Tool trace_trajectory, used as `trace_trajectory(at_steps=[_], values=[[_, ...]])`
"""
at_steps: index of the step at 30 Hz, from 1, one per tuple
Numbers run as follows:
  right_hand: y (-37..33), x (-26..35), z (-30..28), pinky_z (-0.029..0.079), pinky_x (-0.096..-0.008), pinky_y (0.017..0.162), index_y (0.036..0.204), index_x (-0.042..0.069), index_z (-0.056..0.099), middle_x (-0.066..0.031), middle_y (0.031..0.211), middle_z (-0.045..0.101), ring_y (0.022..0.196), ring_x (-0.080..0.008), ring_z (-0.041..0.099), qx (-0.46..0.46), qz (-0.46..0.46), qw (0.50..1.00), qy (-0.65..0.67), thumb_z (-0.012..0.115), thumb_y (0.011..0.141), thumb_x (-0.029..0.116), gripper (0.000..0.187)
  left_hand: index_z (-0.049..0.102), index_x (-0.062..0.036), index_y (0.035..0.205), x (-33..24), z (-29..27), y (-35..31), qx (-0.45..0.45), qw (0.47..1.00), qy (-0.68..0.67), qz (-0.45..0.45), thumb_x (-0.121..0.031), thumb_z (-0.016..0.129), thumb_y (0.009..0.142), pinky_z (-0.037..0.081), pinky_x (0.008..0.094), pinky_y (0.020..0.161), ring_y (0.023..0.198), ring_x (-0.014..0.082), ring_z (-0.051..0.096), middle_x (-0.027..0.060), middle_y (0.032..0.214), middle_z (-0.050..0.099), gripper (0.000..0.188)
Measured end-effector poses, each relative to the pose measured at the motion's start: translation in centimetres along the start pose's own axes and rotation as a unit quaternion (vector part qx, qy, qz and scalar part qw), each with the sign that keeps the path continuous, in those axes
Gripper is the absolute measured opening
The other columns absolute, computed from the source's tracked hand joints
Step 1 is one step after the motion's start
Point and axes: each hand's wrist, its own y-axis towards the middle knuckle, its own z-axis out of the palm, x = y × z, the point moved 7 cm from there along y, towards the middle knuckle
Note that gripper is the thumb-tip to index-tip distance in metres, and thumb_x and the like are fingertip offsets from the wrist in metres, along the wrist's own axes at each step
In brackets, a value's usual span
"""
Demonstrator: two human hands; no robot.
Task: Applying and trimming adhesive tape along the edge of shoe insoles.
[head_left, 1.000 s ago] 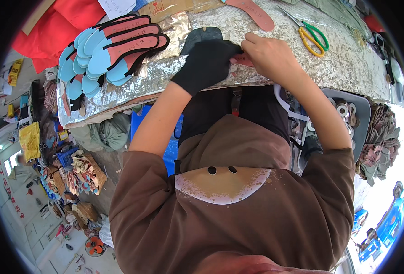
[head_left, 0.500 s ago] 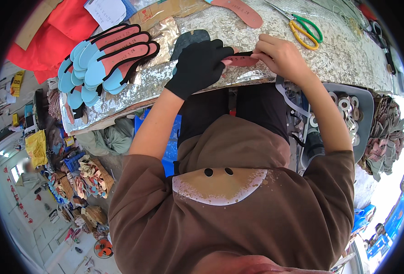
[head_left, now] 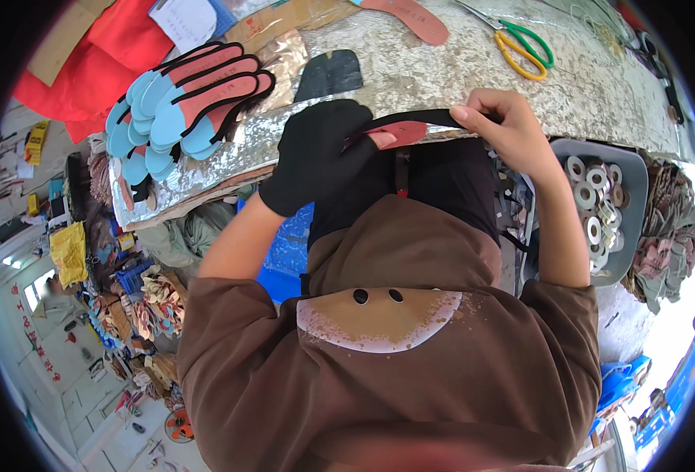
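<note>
Pink shows between the two hands: a rounded piece (head_left: 409,134) gripped by the gloved left hand (head_left: 318,149), bare thumb tip against it. The right hand (head_left: 505,126) pinches a black strip (head_left: 428,117) that spans the hands along the piece's far edge. A light, even pull, with the strip level with that edge and the left thumb close behind, should help avoid puckers. Beyond the left hand, a dark flat piece (head_left: 330,75) lies on the table (head_left: 442,79).
</note>
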Motion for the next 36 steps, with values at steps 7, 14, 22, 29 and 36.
trace_trajectory(at_steps=[7,14,22,29,36], values=[[-1.2,3.4,2.5,0.035,-0.0184,0.055,0.096,0.003,0.062,0.0054,0.067,0.052,0.06,-0.0001,0.044,-0.12,-0.098,0.95,0.27,0.067,0.092,0.013,0.012,0.066,0.0004,0.079,2.8,-1.5,-5.2,-0.178,0.913,-0.272,-0.246,-0.02,0.071,0.087,0.037,0.0294,0.054,0.058,0.0106,0.048,0.0034,0.061,0.055,0.022],[-0.1,8.3,8.8,0.049,-0.0219,0.068,0.087,-0.001,0.06,-0.0023,0.079,0.065,0.077,-0.0051,0.062,-0.162,-0.147,0.958,0.183,0.069,0.089,0.002,0.009,0.069,0.0012,0.096,1.5,-2.1,-6.4,-0.37,0.764,-0.443,-0.288,-0.024,0.064,0.094,0.043,0.0245,0.064,0.07,0.007,0.055,-0.0001,0.074,0.064,0.026],[1.2,10.7,9.1,0.049,-0.0375,0.059,0.084,0.004,0.058,-0.0082,0.077,0.059,0.067,-0.0306,0.062,-0.16,-0.251,0.942,-0.155,0.071,0.081,0.008,0.013,0.053,0.0048,0.13,2.1,0.6,-5.2,-0.262,0.702,-0.602,-0.277,-0.02,0.059,0.095,0.05,0.028,0.083,0.093,0.0164,0.063,0.011,0.104,0.065,0.044],[0.4,8.5,10.5,0.047,-0.0388,0.052,0.081,0.006,0.059,-0.0073,0.081,0.054,0.062,-0.0303,0.06,-0.132,-0.228,0.941,-0.213,0.072,0.081,0.016,0.016,0.065,0.0021,0.096,2.5,1.2,-5.7,-0.274,0.669,-0.619,-0.308,-0.021,0.06,0.095,0.05,0.0264,0.065,0.075,0.0118,0.062,0.0067,0.085,0.066,0.024],[-1.5,5.4,11.3,0.047,-0.0379,0.048,0.078,0.006,0.057,-0.0074,0.08,0.051,0.059,-0.0293,0.06,-0.098,-0.228,0.918,-0.31,0.071,0.082,0.02,0.021,0.064,0.0006,0.094,3.0,2.8,-6.5,-0.293,0.686,-0.553,-0.372,-0.02,0.062,0.094,0.049,0.026,0.063,0.072,0.0119,0.061,0.0062,0.082,0.065,0.02]])
